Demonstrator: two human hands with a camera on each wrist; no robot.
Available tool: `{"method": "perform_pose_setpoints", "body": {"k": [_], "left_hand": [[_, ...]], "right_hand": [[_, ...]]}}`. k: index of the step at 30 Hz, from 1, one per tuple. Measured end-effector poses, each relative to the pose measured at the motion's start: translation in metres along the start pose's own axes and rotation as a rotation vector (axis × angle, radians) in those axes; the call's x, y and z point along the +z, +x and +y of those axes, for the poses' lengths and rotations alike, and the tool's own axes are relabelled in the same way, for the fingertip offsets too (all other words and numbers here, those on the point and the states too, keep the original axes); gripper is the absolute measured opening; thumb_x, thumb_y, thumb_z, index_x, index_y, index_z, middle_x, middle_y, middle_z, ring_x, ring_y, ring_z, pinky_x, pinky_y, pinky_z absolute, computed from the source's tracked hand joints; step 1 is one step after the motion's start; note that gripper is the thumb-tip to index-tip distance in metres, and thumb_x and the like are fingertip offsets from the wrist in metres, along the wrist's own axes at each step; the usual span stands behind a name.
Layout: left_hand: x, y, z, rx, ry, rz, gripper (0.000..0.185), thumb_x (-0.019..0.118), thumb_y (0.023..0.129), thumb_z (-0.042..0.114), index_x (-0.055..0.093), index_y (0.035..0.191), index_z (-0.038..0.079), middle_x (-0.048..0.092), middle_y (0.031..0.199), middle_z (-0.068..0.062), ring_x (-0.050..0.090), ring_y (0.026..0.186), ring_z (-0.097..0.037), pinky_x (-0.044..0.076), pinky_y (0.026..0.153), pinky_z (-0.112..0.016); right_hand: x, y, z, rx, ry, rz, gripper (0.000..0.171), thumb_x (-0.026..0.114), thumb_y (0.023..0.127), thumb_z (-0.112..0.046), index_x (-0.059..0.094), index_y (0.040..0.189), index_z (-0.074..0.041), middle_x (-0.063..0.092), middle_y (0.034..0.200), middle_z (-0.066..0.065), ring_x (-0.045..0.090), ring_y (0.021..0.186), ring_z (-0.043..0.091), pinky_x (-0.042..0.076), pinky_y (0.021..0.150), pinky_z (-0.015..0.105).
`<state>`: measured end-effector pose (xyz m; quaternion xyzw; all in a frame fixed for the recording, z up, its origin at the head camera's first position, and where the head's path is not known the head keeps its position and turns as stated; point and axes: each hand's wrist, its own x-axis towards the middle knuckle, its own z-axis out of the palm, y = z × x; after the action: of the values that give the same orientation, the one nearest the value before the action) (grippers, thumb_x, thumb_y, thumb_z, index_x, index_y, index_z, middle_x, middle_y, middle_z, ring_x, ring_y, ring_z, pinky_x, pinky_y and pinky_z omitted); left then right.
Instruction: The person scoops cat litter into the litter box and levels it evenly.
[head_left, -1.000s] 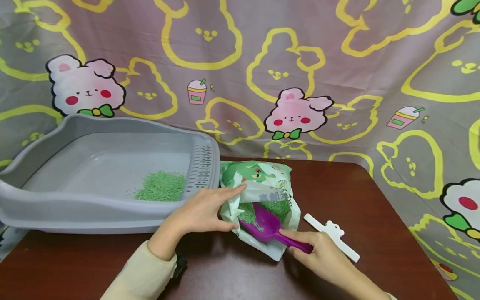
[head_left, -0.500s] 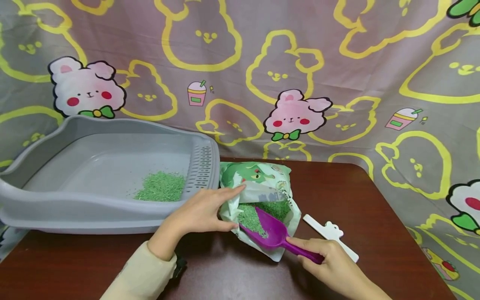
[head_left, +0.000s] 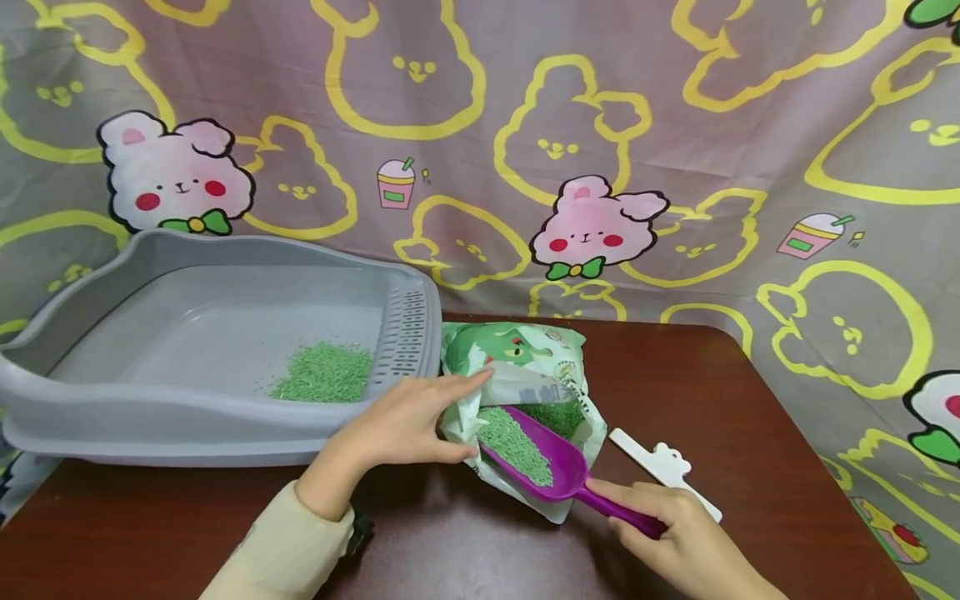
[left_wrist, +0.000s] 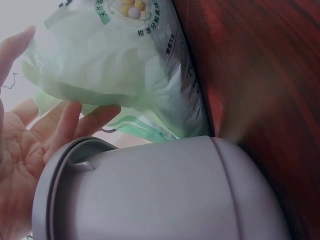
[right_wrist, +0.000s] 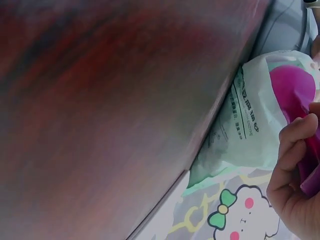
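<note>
A purple scoop (head_left: pixel 573 467) carries a heap of green litter pellets (head_left: pixel 519 446) and slants across the mouth of a pale green litter bag (head_left: pixel 517 350). My right hand (head_left: pixel 678 529) grips the scoop's handle, fingers curled round it in the right wrist view. More green pellets show inside the bag behind the scoop. At the bag's left side, my left hand (head_left: pixel 408 421) touches the opening with thumb and index finger spread apart. In the left wrist view, its fingers (left_wrist: pixel 67 122) lie extended against the bag's plastic.
A grey litter box (head_left: pixel 225 425) stands left of the bag, with a pile of green pellets (head_left: pixel 326 372) near its slotted end. To the bag's right, a white bag clip (head_left: pixel 667 467) lies on the brown table (head_left: pixel 720 383). A patterned curtain (head_left: pixel 450 125) hangs behind.
The right hand has drawn the scoop back toward the lower right, and more of its bowl and pellet load now shows. The left hand has stayed at the bag.
</note>
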<state>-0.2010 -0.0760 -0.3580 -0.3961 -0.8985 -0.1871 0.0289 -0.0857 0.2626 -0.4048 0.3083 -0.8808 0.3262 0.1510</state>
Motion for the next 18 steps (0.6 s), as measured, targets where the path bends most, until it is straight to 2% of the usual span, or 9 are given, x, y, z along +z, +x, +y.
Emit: {"method": "perform_pose_setpoints", "body": {"k": [7,10,18], "left_hand": [[0.0,-0.0006,-0.0003,0.013,0.005,0.012,0.092,0.076,0.079,0.052,0.037,0.155,0.021,0.06,0.141,-0.008,0.058,0.079,-0.009,0.053,0.078,-0.034],[-0.0001,-0.0009,-0.0003,0.015,0.003,0.013,0.092,0.076,0.079,0.053,0.036,0.155,0.02,0.06,0.141,-0.008,0.058,0.078,-0.009,0.053,0.077,-0.032],[0.0005,-0.0005,-0.0004,0.026,0.01,0.018,0.093,0.075,0.079,0.053,0.035,0.156,0.02,0.06,0.141,-0.008,0.066,0.093,-0.015,0.055,0.085,-0.038]], "right_hand": [[-0.0018,-0.0037,0.0053,-0.065,-0.001,0.035,0.062,0.081,0.068,0.007,0.071,0.124,-0.016,0.076,0.097,-0.002,0.058,0.077,-0.002,0.042,0.063,0.007],[-0.0016,-0.0057,0.0068,-0.057,0.01,0.042,0.063,0.082,0.068,0.007,0.07,0.125,-0.016,0.076,0.1,0.0,0.06,0.078,-0.001,0.043,0.062,0.007],[-0.0064,-0.0051,0.0032,-0.068,0.046,0.043,0.062,0.081,0.068,0.009,0.07,0.125,-0.012,0.076,0.105,0.0,0.062,0.08,0.0,0.046,0.063,0.009]]}}
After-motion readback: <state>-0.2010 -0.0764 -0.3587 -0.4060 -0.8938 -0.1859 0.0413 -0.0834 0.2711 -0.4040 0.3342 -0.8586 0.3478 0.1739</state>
